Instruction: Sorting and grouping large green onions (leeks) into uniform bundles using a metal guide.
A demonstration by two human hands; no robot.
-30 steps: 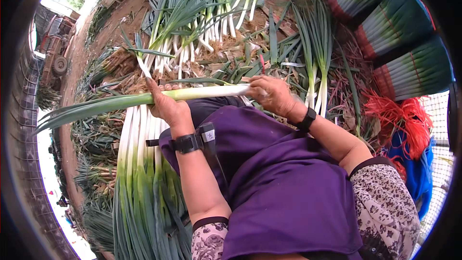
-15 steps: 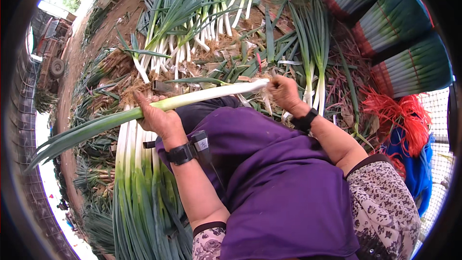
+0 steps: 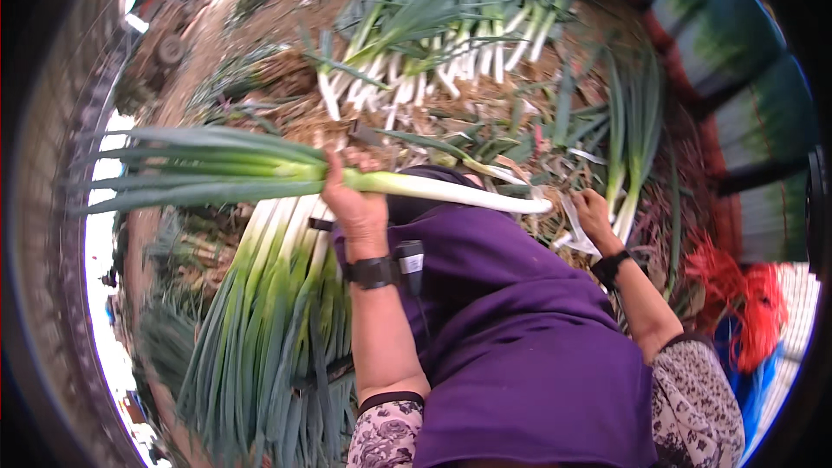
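Note:
My left hand (image 3: 357,212) is closed round a leek (image 3: 451,191) where the pale shaft meets the green leaves. The leek lies across my lap, leaves fanned out to the left and its white root end to the right. Just beyond that end, my right hand (image 3: 596,222) is closed, apart from the leek, with a thin whitish strip of leek skin (image 3: 573,224) hanging at its fingertips. Below my left hand lies a pile of leeks (image 3: 260,295), white ends toward my lap and leaves toward the lower left.
More leeks (image 3: 451,43) lie in a row on the ground ahead, over scattered trimmings (image 3: 511,143). Another few leeks (image 3: 637,130) lie right of my right hand. Large packed leek bundles (image 3: 763,134) stand at the far right, above red plastic strands (image 3: 750,303).
My right hand has moved right and away from the root end, now with a pale strip. The leek's leaves have swung up and spread. The view has shifted.

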